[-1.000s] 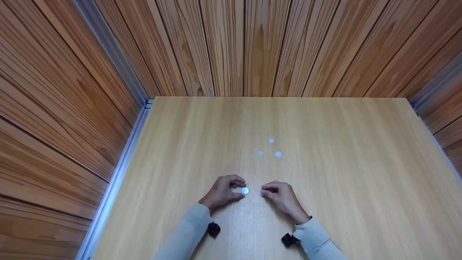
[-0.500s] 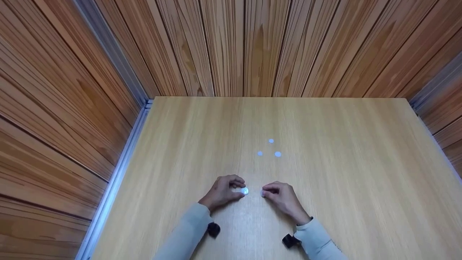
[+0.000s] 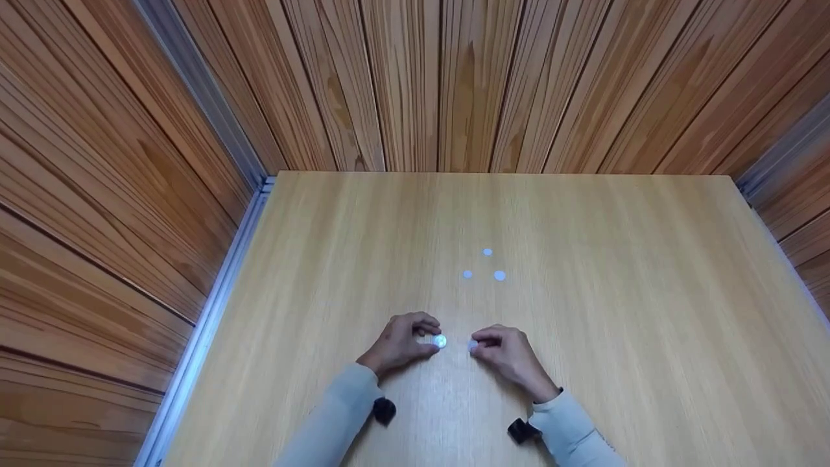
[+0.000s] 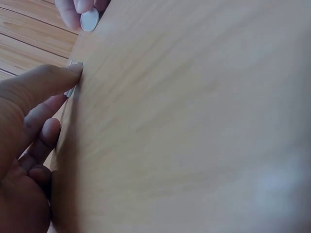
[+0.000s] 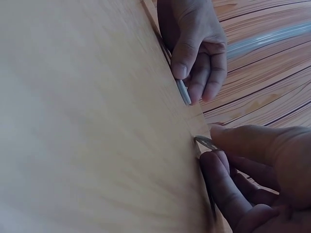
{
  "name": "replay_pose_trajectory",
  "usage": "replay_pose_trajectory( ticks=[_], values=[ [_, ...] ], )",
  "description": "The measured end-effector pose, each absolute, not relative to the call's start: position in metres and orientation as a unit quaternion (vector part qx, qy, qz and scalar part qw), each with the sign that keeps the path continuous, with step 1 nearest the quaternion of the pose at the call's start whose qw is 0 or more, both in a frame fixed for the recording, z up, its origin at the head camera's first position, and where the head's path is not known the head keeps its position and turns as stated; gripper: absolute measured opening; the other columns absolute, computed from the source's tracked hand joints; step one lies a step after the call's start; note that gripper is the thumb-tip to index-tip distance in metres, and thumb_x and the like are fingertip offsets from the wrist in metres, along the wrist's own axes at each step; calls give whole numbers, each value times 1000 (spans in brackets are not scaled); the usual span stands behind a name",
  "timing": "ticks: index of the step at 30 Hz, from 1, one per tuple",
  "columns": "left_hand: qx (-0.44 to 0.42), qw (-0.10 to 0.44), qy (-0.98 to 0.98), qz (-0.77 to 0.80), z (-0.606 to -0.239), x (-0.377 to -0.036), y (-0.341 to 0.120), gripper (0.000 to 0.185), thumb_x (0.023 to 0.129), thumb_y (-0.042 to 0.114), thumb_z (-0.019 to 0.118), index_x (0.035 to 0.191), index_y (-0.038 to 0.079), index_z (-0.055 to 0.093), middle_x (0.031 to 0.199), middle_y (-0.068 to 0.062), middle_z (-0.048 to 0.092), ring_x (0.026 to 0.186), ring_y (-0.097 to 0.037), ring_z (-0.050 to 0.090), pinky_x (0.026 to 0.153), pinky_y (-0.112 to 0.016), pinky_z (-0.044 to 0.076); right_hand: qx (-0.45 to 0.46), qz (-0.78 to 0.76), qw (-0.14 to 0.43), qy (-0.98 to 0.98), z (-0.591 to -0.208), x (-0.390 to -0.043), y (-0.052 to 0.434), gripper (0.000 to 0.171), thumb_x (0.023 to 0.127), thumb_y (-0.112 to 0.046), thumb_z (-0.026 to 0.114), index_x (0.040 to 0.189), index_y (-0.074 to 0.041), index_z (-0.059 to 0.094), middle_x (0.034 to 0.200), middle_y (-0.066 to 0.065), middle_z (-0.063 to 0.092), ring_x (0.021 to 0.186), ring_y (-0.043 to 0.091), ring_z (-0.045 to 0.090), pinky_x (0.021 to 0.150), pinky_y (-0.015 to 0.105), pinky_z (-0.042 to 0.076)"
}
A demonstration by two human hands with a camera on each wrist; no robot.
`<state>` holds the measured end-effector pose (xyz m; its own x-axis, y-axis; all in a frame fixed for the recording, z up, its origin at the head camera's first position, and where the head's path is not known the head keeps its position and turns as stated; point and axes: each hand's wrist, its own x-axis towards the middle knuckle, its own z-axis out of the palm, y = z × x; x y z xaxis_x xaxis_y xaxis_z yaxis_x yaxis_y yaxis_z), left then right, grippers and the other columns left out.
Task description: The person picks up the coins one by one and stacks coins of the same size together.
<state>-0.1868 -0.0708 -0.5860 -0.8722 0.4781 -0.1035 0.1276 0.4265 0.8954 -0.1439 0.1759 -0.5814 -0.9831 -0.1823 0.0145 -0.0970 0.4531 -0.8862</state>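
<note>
Near the table's front, my left hand (image 3: 403, 342) rests low and pinches the edges of a silver coin (image 3: 440, 341) lying flat on the wood. From the right wrist view this coin (image 5: 183, 92) looks thick, perhaps a small stack; I cannot tell how many. A short gap to the right, my right hand (image 3: 509, 353) pinches another silver coin (image 3: 473, 346) between thumb and finger. That coin (image 5: 206, 142) is tilted, its lower edge at the table surface. Its pale face (image 4: 89, 20) shows in the left wrist view.
Farther back on the wooden table (image 3: 616, 292) lie three loose coins: one at the back (image 3: 487, 251), a front-left coin (image 3: 467, 274) and a front-right coin (image 3: 499, 275). Wood-plank walls (image 3: 467, 84) stand behind and at the sides. A metal rail (image 3: 214, 311) runs along the left edge.
The right hand, with its coin, has shifted very slightly to the right. The left hand and the three loose coins stay where they were.
</note>
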Motion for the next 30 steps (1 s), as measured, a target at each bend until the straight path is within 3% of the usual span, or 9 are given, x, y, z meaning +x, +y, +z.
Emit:
replay_pose_trajectory(
  ticks=[30],
  values=[
    [175, 171, 831, 500, -582, -187, -65, 35, 80, 10, 84, 111, 12, 68, 98, 11, 73, 98, -8, 64, 94, -33, 47, -85, -522, 50, 847, -580, -142, 180, 17, 81, 4, 78, 98, 5, 74, 91, 9, 70, 81, 18, 67, 71, 21, 52]
  ],
)
